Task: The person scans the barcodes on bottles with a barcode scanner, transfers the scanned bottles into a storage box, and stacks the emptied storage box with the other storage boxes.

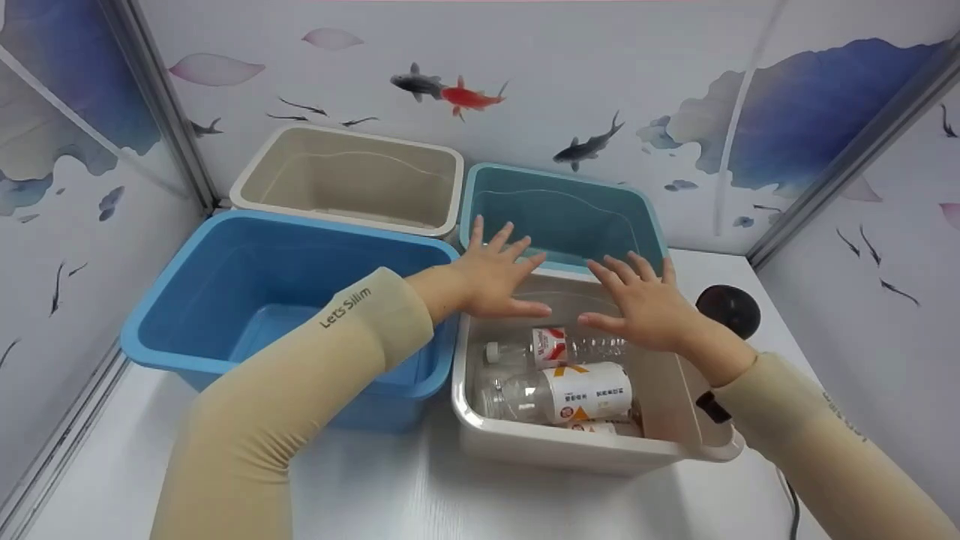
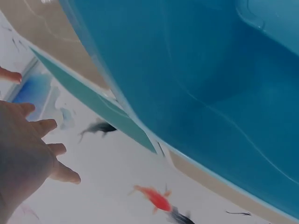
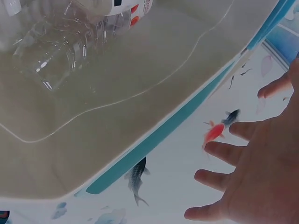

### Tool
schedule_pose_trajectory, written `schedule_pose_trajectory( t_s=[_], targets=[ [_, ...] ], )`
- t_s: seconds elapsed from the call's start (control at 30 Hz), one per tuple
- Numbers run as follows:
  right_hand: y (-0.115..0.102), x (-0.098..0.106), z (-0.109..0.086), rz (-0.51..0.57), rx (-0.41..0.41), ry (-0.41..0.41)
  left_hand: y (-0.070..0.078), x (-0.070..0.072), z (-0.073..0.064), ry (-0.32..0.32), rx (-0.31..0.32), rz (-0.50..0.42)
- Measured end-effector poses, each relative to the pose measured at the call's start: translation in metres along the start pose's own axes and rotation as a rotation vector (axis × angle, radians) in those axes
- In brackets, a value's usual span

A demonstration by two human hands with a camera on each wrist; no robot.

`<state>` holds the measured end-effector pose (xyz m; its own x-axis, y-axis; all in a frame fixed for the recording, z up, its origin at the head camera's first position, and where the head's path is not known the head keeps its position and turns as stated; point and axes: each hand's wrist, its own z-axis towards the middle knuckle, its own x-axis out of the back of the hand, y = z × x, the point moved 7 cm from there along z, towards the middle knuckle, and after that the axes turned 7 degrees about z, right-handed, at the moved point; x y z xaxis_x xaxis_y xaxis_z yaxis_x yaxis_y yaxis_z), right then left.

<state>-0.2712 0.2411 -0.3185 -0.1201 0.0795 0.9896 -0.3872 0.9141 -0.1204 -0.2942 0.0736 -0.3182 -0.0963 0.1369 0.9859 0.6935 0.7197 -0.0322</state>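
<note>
Both hands hang over the beige bin [image 1: 570,446] at the front right, fingers spread and straight. My left hand [image 1: 495,279] is above that bin's back left corner and holds nothing. My right hand [image 1: 649,307], also holding nothing, hovers over its back right part. Inside lie clear plastic bottles: a large one with a white and orange label [image 1: 589,391] in front, and a slimmer one with a red and white label [image 1: 550,346] behind it. Part of another label shows beneath them. In the right wrist view, a clear bottle [image 3: 60,56] lies near the bin wall.
A large blue bin [image 1: 292,232] stands at the left, a tan bin [image 1: 345,142] behind it, and a teal bin [image 1: 562,180] at the back right. A dark round object [image 1: 729,311] is right of the beige bin. Patterned panels enclose the white table [image 1: 360,480].
</note>
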Motion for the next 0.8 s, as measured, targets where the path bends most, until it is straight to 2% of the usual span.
schedule_pose_trajectory(
  t_s=[0.23, 0.5, 0.63, 0.8],
  targets=[
    [-0.003, -0.013, -0.011, -0.036, 0.017, -0.05, 0.025, -0.012, 0.011, -0.093, -0.051, 0.025],
    [-0.003, -0.028, -0.02, -0.072, 0.069, -0.101, 0.045, -0.024, 0.016, -0.216, -0.051, 0.061],
    [-0.002, -0.036, -0.023, -0.077, 0.081, -0.165, 0.052, -0.031, 0.02, -0.274, -0.029, 0.063],
    [-0.002, -0.047, -0.026, -0.084, 0.07, -0.282, 0.062, -0.039, 0.016, -0.36, -0.021, 0.006]
  ],
)
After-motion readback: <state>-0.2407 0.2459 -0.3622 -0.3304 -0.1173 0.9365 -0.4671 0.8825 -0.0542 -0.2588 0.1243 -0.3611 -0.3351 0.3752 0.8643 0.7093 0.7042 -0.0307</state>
